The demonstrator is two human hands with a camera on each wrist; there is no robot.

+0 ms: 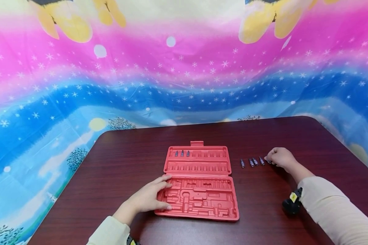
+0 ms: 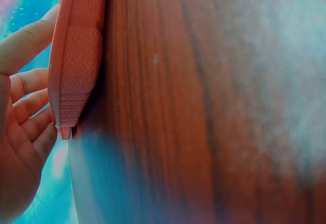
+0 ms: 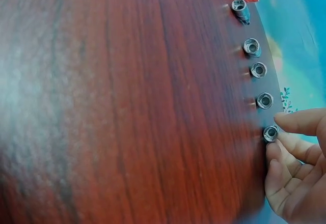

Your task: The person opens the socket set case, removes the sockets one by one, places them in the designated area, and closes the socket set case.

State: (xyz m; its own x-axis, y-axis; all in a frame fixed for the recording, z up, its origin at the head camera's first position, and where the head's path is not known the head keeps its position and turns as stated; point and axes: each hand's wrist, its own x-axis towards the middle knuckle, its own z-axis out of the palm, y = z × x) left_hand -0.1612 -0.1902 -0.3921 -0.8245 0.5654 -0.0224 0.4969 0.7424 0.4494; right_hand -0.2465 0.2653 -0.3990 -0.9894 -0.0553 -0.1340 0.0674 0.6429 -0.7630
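Observation:
A red plastic socket case (image 1: 236, 200) lies unfolded on the table, its moulded lower tray closer to me. My left hand (image 1: 150, 195) rests over its left rim, fingers spread and fairly straight; the left wrist view shows that hand (image 2: 23, 112) beside the case wall (image 2: 79, 56). At the right end of a row of small metal bit sockets (image 1: 254, 161), my right hand (image 1: 282, 157) pinches one bit socket (image 3: 270, 133) between thumb and fingers. Three bit sockets (image 1: 182, 153) sit in slots at the left of the upper half's top row.
The dark reddish wooden table (image 1: 135, 146) has rounded far corners. Behind it hangs a colourful curtain (image 1: 184, 75) with snowflakes. A black wrist camera (image 1: 292, 204) sits under the right sleeve. The case's latch tab (image 1: 197, 143) sticks out at the far side.

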